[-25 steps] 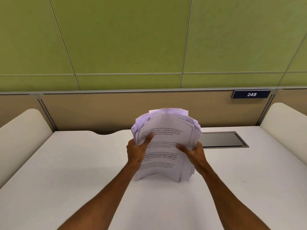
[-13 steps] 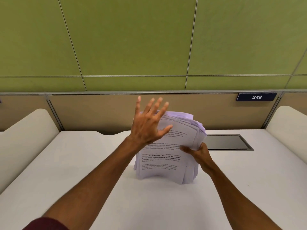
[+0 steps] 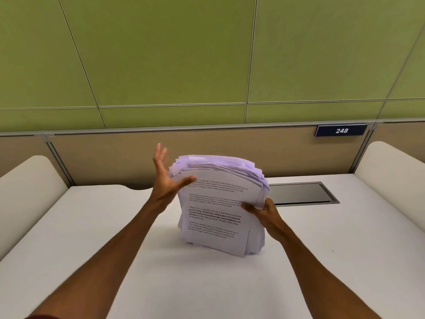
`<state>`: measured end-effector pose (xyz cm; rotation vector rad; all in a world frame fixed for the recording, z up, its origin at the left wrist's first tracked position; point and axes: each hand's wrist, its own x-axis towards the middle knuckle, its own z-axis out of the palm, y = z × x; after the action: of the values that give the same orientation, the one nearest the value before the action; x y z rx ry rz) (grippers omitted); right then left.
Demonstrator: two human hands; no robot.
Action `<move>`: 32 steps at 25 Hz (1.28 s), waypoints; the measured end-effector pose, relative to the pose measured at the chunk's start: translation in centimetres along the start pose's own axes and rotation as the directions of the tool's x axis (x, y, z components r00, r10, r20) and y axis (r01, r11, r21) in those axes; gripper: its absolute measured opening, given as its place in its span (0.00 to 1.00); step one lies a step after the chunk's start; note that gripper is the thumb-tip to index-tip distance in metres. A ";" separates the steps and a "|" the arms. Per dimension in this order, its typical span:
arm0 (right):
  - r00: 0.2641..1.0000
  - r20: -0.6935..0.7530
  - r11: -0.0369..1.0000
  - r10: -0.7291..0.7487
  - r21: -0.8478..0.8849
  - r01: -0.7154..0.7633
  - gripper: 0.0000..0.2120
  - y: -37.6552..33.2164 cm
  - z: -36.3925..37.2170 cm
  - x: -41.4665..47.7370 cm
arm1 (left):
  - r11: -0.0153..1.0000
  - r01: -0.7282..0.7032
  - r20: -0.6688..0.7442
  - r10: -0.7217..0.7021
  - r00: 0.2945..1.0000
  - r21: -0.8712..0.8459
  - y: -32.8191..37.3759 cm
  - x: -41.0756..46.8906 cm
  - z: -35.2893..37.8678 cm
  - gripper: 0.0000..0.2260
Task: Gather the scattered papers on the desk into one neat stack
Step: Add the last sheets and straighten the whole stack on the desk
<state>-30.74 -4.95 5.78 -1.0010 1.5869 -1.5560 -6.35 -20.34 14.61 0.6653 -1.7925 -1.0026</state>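
**While the right hand (image 3: 264, 212) grips and the left hand (image 3: 164, 180) is spread: paper stack (image 3: 216, 210) on edge at the middle of the desk (image 3: 92, 226)**

Where the paper stack stands, we record one item. It is a thick bundle of white printed sheets, upright on its lower edge on the white desk and bowed slightly toward us. The front sheet carries four blocks of black text, one of them partly in bold. The top edges are uneven and fan out in steps. At the lower right corner, several sheets sit offset from one another.

Right hand: we note it at the stack's right edge, about halfway up. The thumb lies on the front sheet and the other fingers pass behind the bundle, out of our sight. The hand pinches the sheets between them.

Left hand: we note it at the stack's upper left edge, raised, with the palm turned toward the paper. The fingers are straight, spread and blurred, and the thumb crosses the front sheet's upper left corner. It holds nothing. Whether the palm touches the paper edge we cannot tell.

Both forearms are bare, and a strip of dark red sleeve (image 3: 34, 316) shows at the lower left.

Surroundings, as we list them outward:
- a dark cable hatch (image 3: 299, 193) set flush in the desk, just behind the right hand
- cream side dividers, left (image 3: 25, 187) and right (image 3: 391, 171)
- a tan partition (image 3: 103, 155) along the back
- a blue number plate (image 3: 341, 130) reading 248
- green wall panels (image 3: 161, 54) above
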 end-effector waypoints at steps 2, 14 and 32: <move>1.000 -0.014 1.000 0.011 -0.002 -0.011 0.12 0.1 -0.1 0.1 | 0.977 0.205 0.160 -0.194 0.968 -0.055 -3.2 -1.9 -0.1 0.62; 0.976 -0.215 0.979 -0.041 -0.203 -0.003 0.18 -1.4 0.9 1.6 | 0.915 0.359 -0.037 -0.358 0.933 0.185 -4.5 -2.2 4.9 0.16; 0.886 0.039 0.886 0.462 0.027 -0.463 0.27 6.4 0.9 -5.2 | 0.423 0.905 0.378 -0.831 0.408 -0.046 -8.5 -13.5 3.9 0.20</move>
<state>-27.92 -0.89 -0.88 -0.5625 1.6230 -1.2228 -4.36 -12.78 0.16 1.4448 -1.4374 -2.1195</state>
